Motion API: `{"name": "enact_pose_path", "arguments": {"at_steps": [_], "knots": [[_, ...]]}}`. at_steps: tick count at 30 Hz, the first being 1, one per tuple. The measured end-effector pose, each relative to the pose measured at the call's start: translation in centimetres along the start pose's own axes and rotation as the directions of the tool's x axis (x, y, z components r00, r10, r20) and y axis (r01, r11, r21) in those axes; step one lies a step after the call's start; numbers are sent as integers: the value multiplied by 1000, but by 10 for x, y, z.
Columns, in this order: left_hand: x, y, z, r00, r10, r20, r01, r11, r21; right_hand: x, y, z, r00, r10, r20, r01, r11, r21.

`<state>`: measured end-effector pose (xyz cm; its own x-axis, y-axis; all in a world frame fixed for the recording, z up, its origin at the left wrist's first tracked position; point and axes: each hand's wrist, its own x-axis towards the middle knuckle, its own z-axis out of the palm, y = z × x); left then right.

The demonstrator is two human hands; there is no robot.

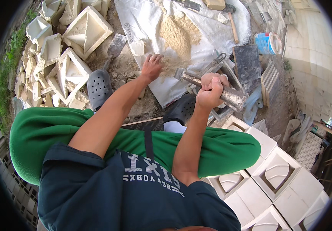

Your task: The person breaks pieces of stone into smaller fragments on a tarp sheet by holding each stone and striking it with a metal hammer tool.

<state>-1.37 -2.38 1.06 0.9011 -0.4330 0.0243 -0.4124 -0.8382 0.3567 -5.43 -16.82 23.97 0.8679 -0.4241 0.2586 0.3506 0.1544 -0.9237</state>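
Note:
My right hand [212,90] is wrapped round a thick, silvery, hammer-like tool [233,99]; its blocky end points left and its thicker end right. It is held above a metal frame [221,111], which my hand and the tool partly hide. My left hand [151,68] reaches forward with its fingers apart and slightly bent, holding nothing that I can see. It is over the near edge of a white sheet [135,17], close to a pale block [138,49] and a heap of yellowish sand [177,34].
Pale cast pieces with hollows [88,32] are piled at the left, with a trowel [116,46] beside them. A wooden-handled mallet [233,25], a blue-and-white bucket [264,43] and a dark board [246,63] are at the far right. Patterned cast blocks [277,169] stand in rows near right.

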Motion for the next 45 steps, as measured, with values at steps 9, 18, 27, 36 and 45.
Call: {"name": "enact_pose_path", "arguments": {"at_steps": [9,18,27,36,45], "knots": [[-20,-13,-2,995,-62,-84,59,998,-36,-10,56,25,987,154,34,-151,985,-87],[-34,-21,-7,979,-126,-161,114,990,-78,-2,28,28,995,85,51,-86,996,8],[-40,-26,-6,983,-148,-113,139,987,-86,0,52,20,990,127,-54,-126,992,21],[-37,-22,-13,990,-114,-87,107,992,-72,-10,55,35,982,185,-24,-186,982,-22],[-16,-7,-15,998,37,49,-48,970,239,-6,25,10,991,105,-82,-99,992,79]]}}
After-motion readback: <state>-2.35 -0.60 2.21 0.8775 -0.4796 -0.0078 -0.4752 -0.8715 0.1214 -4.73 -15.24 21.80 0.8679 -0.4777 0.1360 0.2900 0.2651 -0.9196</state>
